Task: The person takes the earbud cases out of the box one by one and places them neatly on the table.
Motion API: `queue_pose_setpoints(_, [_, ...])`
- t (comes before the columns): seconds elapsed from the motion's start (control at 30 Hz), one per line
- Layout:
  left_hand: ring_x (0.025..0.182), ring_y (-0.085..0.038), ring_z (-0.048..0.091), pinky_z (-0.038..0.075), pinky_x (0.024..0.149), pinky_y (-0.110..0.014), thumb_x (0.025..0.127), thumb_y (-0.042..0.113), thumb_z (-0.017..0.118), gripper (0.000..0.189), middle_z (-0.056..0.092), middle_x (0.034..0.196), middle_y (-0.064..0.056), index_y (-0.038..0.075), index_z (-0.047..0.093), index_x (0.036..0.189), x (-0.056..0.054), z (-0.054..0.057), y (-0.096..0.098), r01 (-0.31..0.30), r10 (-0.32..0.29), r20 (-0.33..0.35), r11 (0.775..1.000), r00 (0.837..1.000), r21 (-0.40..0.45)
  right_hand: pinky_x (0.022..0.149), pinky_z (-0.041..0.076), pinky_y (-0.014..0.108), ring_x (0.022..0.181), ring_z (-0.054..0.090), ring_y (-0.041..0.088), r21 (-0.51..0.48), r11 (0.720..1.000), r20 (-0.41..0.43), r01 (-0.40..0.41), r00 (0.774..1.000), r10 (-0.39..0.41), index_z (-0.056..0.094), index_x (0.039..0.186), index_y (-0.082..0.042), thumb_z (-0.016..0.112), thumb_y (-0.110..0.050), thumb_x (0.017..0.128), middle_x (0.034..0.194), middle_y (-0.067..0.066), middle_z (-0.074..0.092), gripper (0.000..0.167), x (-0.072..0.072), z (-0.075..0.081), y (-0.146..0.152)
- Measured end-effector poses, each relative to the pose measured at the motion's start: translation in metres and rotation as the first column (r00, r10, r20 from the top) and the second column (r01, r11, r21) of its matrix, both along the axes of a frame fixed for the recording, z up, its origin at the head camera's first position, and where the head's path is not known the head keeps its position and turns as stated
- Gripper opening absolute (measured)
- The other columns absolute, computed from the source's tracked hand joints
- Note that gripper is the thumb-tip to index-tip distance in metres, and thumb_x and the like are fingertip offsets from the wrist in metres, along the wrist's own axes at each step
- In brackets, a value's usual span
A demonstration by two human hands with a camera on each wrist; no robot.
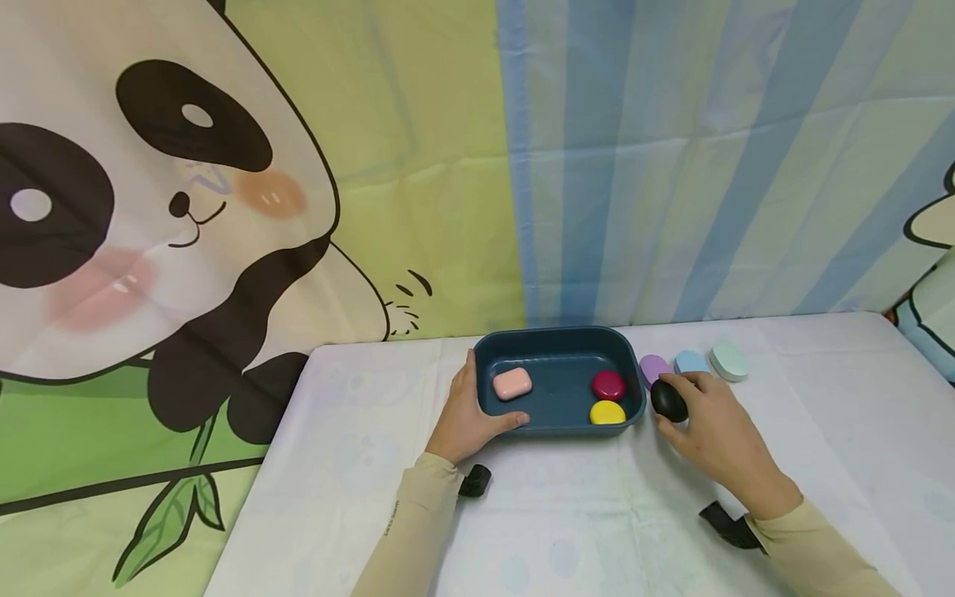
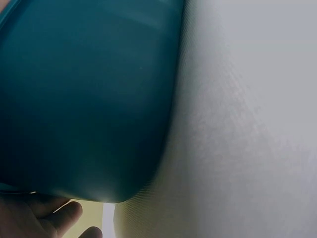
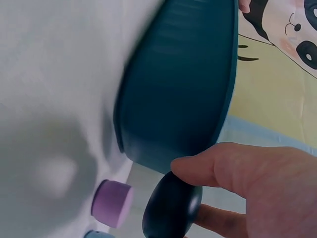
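A dark blue plastic tray (image 1: 555,432) stands on the table, holding a pink rounded bar (image 1: 512,384), a dark red round piece (image 1: 608,385) and a yellow round piece (image 1: 608,413). My left hand (image 1: 468,419) holds the tray's near left corner, its thumb over the front rim and its fingers along the left side. Just right of the tray, my right hand (image 1: 712,431) pinches a smooth black oval piece (image 3: 171,207) between thumb and fingers. Behind that hand lie a purple round piece (image 1: 654,369), a light blue one (image 1: 690,362) and a mint green one (image 1: 729,362).
A white cloth (image 1: 567,514) covers the table. Behind its far edge hangs a printed curtain (image 1: 418,166) with a panda and stripes. Black straps (image 1: 475,481) show at both wrists, below light tan sleeves (image 1: 410,522).
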State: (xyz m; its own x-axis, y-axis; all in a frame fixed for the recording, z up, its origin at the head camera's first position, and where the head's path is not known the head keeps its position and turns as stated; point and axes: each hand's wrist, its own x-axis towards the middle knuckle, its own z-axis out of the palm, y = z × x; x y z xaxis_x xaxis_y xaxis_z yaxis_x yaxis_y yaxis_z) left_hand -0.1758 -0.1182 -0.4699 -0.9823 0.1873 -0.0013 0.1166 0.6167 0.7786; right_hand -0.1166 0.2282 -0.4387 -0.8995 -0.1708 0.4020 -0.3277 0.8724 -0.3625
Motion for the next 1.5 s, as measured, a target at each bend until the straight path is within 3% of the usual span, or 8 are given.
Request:
queue_pose_setpoints(0.43, [0.152,-0.021,0.016,0.030,0.116,-0.051,0.068,0.069,0.082,0.138,0.011,0.168,-0.003,0.017,-0.004,0.163,0.000,-0.001,0.000,-0.002,0.002,-0.004,1.000,1.000,0.007,0.086,0.050,0.061,0.099,0.059,0.048,0.019,1.000,0.106,0.005,0.994,-0.007,0.065,0.118,0.007,0.084,-0.011,0.073,0.111,0.033,0.061,0.052,0.001,-0.013,0.000])
queue_pose_setpoints(0.83, [0.152,-0.023,0.016,0.029,0.116,-0.052,0.068,0.068,0.083,0.138,0.012,0.168,-0.005,0.018,-0.003,0.163,0.000,-0.001,0.000,0.000,0.000,-0.010,1.000,1.000,0.016,0.083,0.050,0.059,0.099,0.059,0.045,0.059,0.998,0.171,0.008,0.985,-0.018,0.063,0.126,0.007,0.083,-0.012,0.074,0.112,0.031,0.059,0.059,0.003,-0.019,0.000])
queue_pose_setpoints(1.3, [0.152,-0.022,0.017,0.030,0.116,-0.052,0.067,0.069,0.083,0.138,0.013,0.168,-0.005,0.017,-0.002,0.163,0.001,-0.001,0.000,-0.006,0.006,-0.005,1.000,1.000,0.019,0.075,0.053,0.061,0.102,0.057,0.045,0.098,0.995,0.220,0.012,0.975,-0.034,0.063,0.127,0.003,0.087,-0.019,0.076,0.116,0.028,0.059,0.060,0.007,-0.014,-0.001])
queue_pose_setpoints(1.5, [0.152,-0.022,0.017,0.030,0.116,-0.052,0.067,0.069,0.082,0.139,0.012,0.168,-0.004,0.017,-0.002,0.163,0.001,0.000,0.000,-0.006,0.006,-0.001,1.000,1.000,0.021,0.077,0.053,0.063,0.108,0.055,0.046,0.082,0.996,0.181,0.019,0.983,-0.034,0.064,0.126,0.002,0.086,-0.019,0.078,0.120,0.029,0.058,0.057,0.008,-0.005,-0.002])
